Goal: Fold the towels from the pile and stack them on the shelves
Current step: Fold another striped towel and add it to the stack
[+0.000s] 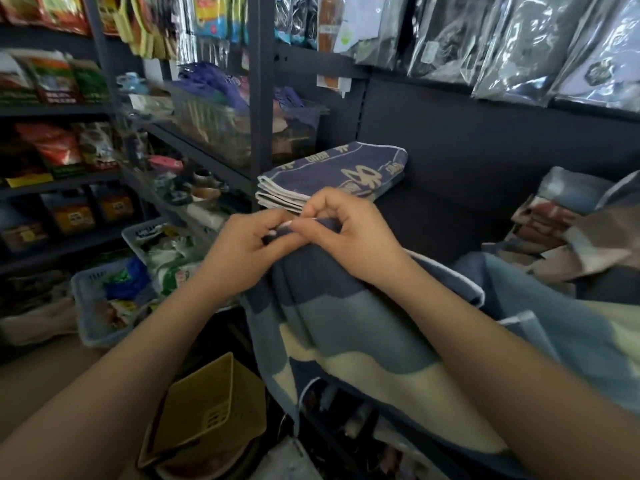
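Blue towel [346, 327] pinched at its top edge, at our 12 o'clock.
Our left hand [242, 249] and right hand [349, 233] meet, forearms converging, fingers curled on the hem; baskets [100, 306] of packets sit at 9 o'clock, a folded towel [332, 174] on the shelf [446, 216] beyond.

Matt terry-cloth towel [346, 327] — dark matt metal shelf [450, 216] — glossy plastic packets [519, 46]

Lettering shows on the folded navy towel [332, 174] and the shelf packets [52, 81], too blurred to read
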The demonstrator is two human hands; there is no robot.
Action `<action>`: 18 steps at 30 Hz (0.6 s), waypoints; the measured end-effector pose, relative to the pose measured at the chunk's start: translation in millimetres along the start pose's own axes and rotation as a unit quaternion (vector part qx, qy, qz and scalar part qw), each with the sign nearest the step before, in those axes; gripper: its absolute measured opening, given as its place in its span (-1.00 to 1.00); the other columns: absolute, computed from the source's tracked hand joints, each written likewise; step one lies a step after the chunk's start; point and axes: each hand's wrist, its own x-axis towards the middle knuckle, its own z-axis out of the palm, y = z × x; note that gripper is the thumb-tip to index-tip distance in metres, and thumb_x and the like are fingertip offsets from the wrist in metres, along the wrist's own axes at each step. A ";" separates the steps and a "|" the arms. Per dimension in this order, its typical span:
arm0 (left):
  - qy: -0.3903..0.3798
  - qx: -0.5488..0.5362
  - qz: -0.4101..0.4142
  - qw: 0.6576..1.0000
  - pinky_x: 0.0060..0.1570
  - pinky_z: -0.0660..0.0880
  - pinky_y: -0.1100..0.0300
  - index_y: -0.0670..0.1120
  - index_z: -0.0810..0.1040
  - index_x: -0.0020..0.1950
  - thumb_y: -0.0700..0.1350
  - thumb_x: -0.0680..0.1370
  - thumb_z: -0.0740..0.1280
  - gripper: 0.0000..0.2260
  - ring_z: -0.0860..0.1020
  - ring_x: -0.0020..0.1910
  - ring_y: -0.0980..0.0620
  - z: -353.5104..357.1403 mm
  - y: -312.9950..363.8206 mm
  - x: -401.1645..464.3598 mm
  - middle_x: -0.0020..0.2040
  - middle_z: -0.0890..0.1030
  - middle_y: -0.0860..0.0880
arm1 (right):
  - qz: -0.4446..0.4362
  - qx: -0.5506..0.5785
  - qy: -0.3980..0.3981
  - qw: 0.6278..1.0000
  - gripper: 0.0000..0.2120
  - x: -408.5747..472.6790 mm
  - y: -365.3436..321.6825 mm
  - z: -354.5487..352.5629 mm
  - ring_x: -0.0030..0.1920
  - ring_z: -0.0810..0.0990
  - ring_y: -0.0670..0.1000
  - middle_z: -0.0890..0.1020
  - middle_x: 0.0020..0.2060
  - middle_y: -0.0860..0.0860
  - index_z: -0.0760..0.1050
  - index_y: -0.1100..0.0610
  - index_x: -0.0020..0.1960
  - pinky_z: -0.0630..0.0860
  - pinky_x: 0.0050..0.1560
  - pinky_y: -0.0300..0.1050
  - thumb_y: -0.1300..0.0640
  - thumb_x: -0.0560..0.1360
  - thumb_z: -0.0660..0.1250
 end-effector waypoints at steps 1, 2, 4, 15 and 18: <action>0.021 0.012 -0.021 0.999 -0.34 0.32 0.49 0.08 0.49 -0.18 0.08 0.45 0.28 -0.90 0.48 -0.30 0.37 -8.3 -6.2 -6.3 -0.33 0.55 0.25 | 0.010 0.008 -0.040 0.999 -0.88 4.7 2.9 9.3 -0.34 0.51 -0.20 0.54 -0.36 -0.13 0.46 0.03 -0.18 0.38 -0.29 -0.28 0.06 0.43 0.39; 0.048 0.032 -0.040 0.998 -0.33 0.33 0.46 0.04 0.52 -0.17 0.07 0.46 0.27 -0.87 0.48 -0.30 0.35 -14.7 -12.0 -12.4 -0.34 0.55 0.23 | 0.012 -0.003 -0.080 0.997 -0.88 9.6 7.0 18.1 -0.35 0.47 -0.21 0.50 -0.36 -0.15 0.46 0.04 -0.18 0.35 -0.29 -0.27 0.09 0.45 0.40; 0.102 0.079 -0.077 0.989 -0.31 0.35 0.41 -0.03 0.56 -0.14 0.00 0.50 0.29 -0.86 0.48 -0.29 0.26 -23.9 -21.7 -22.4 -0.31 0.56 0.12 | 0.006 -0.044 -0.136 0.990 -0.83 17.9 17.5 33.9 -0.34 0.43 -0.14 0.47 -0.39 -0.08 0.45 0.12 -0.23 0.31 -0.28 -0.10 0.09 0.46 0.38; 0.195 0.074 -0.190 0.959 -0.26 0.37 0.55 -0.08 0.61 0.01 -0.13 0.57 0.26 -0.85 0.50 -0.23 0.30 -24.3 -37.3 -28.3 -0.18 0.58 0.09 | 0.198 0.014 -0.222 0.955 -0.79 -18.5 89.5 37.1 -0.35 0.45 -0.23 0.47 -0.37 -0.08 0.40 0.10 -0.28 0.33 -0.30 -0.30 0.12 0.48 0.36; 0.240 0.023 -0.204 0.949 -0.23 0.38 0.52 -0.06 0.60 -0.01 -0.12 0.58 0.23 -0.85 0.53 -0.18 0.29 -16.1 -38.9 -21.8 -0.19 0.59 0.09 | 0.243 -0.004 -0.199 0.949 -0.83 -29.2 106.8 27.2 -0.22 0.55 -0.08 0.57 -0.24 0.02 0.45 0.17 -0.16 0.41 -0.22 -0.18 0.07 0.49 0.35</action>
